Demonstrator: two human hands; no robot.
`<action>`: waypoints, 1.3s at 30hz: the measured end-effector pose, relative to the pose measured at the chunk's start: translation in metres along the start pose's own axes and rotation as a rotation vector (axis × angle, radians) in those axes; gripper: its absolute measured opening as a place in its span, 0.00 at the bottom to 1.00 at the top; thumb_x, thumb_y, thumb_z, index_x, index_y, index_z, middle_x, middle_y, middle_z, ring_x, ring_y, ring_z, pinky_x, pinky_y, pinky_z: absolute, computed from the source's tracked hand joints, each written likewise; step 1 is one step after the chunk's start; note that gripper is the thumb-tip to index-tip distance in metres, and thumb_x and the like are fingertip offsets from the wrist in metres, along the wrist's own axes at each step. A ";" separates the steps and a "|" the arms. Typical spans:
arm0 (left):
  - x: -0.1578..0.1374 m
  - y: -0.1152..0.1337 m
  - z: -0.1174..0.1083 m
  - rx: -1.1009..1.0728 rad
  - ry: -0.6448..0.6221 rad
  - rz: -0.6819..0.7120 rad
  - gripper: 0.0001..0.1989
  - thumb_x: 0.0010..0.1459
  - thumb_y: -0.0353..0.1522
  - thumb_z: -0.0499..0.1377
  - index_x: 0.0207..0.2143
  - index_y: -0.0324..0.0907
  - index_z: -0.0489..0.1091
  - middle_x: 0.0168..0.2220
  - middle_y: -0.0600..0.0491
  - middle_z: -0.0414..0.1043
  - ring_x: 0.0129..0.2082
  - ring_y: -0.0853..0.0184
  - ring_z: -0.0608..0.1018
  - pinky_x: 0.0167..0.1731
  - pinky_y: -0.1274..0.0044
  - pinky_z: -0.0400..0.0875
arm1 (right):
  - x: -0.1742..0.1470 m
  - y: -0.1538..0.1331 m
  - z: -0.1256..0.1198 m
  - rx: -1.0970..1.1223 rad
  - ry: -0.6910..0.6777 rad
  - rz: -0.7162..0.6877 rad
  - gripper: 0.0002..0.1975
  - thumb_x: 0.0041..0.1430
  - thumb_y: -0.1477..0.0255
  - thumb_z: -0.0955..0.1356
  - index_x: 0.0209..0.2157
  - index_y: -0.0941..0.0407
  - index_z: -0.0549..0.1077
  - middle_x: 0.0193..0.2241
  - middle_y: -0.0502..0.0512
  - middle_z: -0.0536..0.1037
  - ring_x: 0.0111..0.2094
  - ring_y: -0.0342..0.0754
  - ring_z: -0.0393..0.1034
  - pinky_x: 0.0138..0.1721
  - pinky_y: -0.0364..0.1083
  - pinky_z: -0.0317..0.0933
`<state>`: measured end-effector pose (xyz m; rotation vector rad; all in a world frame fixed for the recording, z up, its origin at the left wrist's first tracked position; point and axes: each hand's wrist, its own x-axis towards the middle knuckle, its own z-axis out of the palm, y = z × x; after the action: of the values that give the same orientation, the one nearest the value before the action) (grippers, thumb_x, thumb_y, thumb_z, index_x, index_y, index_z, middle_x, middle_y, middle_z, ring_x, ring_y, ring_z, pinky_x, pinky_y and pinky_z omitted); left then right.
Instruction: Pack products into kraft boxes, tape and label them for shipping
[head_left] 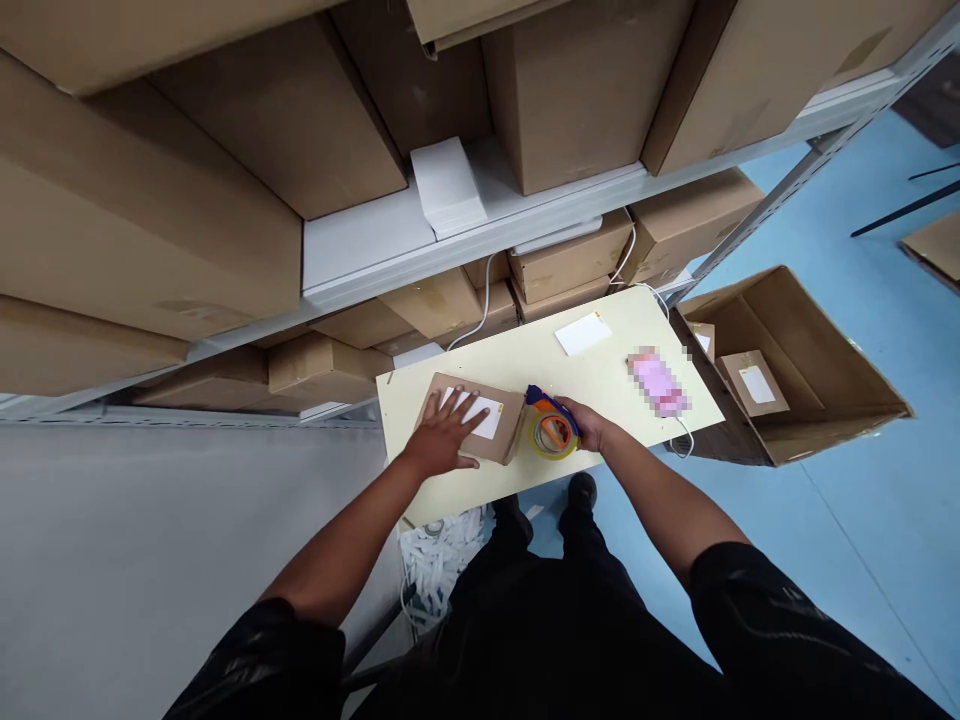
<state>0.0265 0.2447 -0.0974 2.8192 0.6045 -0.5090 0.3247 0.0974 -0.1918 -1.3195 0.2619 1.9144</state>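
Head view: steadying a cardboard parcel (509, 418) on the bench (609, 378) under a spread left hand (441, 438), and clamping a tape dispenser (553, 432) just beside it in the right hand (589, 425). Looks like a taping step; seems to call next for aligning the dispenser with the parcel's edge.

left grip (442, 436): on carton (501, 430) | right grip (587, 424): holding tape dispenser (553, 430)

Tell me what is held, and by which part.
Right hand: blue-and-orange plastic tape dispenser, by its blue frame. Left hand: nothing; it rests on a brown cardboard box.
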 end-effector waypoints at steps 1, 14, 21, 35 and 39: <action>0.006 -0.008 -0.001 0.005 0.009 -0.008 0.56 0.48 0.51 0.73 0.74 0.53 0.53 0.78 0.45 0.40 0.76 0.39 0.40 0.70 0.44 0.28 | 0.004 -0.010 0.005 -0.044 -0.004 0.035 0.22 0.65 0.51 0.68 0.39 0.58 0.77 0.30 0.59 0.83 0.30 0.52 0.77 0.36 0.51 0.75; 0.039 0.038 0.012 -0.099 0.144 -0.394 0.54 0.55 0.60 0.62 0.76 0.50 0.48 0.78 0.42 0.34 0.76 0.37 0.39 0.66 0.38 0.33 | -0.011 0.085 0.018 0.205 -0.124 -0.009 0.26 0.69 0.49 0.60 0.43 0.56 0.77 0.37 0.60 0.84 0.42 0.55 0.80 0.47 0.52 0.75; 0.009 0.095 0.016 -0.165 0.004 -0.376 0.62 0.49 0.62 0.65 0.77 0.47 0.44 0.77 0.35 0.38 0.74 0.30 0.48 0.63 0.42 0.54 | -0.016 0.084 0.018 0.400 -0.096 -0.101 0.26 0.68 0.49 0.59 0.43 0.55 0.78 0.39 0.59 0.85 0.44 0.56 0.80 0.48 0.53 0.74; -0.014 0.037 0.031 -0.050 0.079 -0.110 0.53 0.52 0.57 0.67 0.75 0.53 0.52 0.77 0.47 0.40 0.77 0.44 0.42 0.71 0.48 0.27 | 0.019 -0.030 0.022 -0.008 -0.071 0.038 0.23 0.68 0.50 0.65 0.39 0.57 0.75 0.29 0.56 0.82 0.31 0.52 0.77 0.37 0.51 0.75; -0.009 0.044 0.033 -0.094 0.126 -0.140 0.53 0.53 0.56 0.67 0.75 0.53 0.50 0.77 0.49 0.42 0.77 0.45 0.43 0.72 0.50 0.28 | -0.005 0.042 0.004 0.124 -0.113 0.048 0.25 0.68 0.49 0.65 0.42 0.58 0.77 0.36 0.59 0.84 0.38 0.53 0.79 0.45 0.52 0.75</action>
<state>0.0286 0.1930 -0.1183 2.7479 0.8320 -0.3194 0.2939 0.0692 -0.1960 -1.1288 0.3526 1.9721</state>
